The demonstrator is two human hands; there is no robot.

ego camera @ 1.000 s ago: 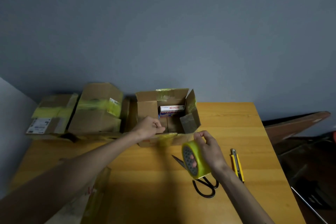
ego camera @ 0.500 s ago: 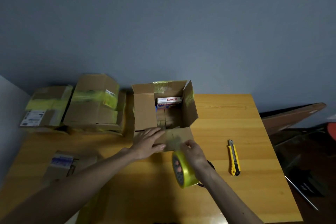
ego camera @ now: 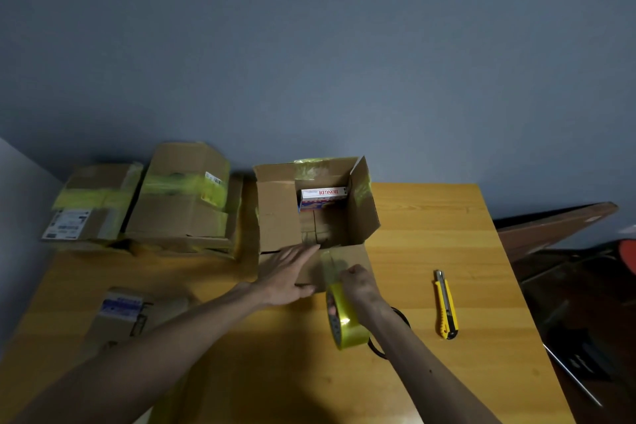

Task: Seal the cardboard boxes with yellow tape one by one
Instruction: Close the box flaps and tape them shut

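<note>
On the wooden tabletop point(ego camera: 430, 224), against the blue-grey wall, the open cardboard box point(ego camera: 361, 213) stands near the middle of the far edge. Its far, left and right flaps stand up, and its near flap lies folded out towards the person. Patches of yellow tape show on the far and right flaps.

Left of it sit two closed boxes, each banded with yellow tape. The taller sealed box point(ego camera: 179, 203) is just beside the open one, and the lower sealed box point(ego camera: 93, 196), with a white label, is at the far left corner. A flat carton point(ego camera: 120, 306) with a blue label lies near the left edge, well apart from them.

The left grip point(ego camera: 289, 274), a bare hand, is released, its fingers straight and pressing flat on the near flap. The right grip point(ego camera: 358, 284) is clenched round the yellow tape roll point(ego camera: 346, 320), which it holds on edge just in front of that flap. A strip of tape runs from the roll up onto the flap.

A yellow utility knife point(ego camera: 445, 306) lies to the right. Black scissors point(ego camera: 402, 315) lie partly hidden under the right forearm. Inside the open box a small red-and-white carton point(ego camera: 323, 193) leans against the far wall.
</note>
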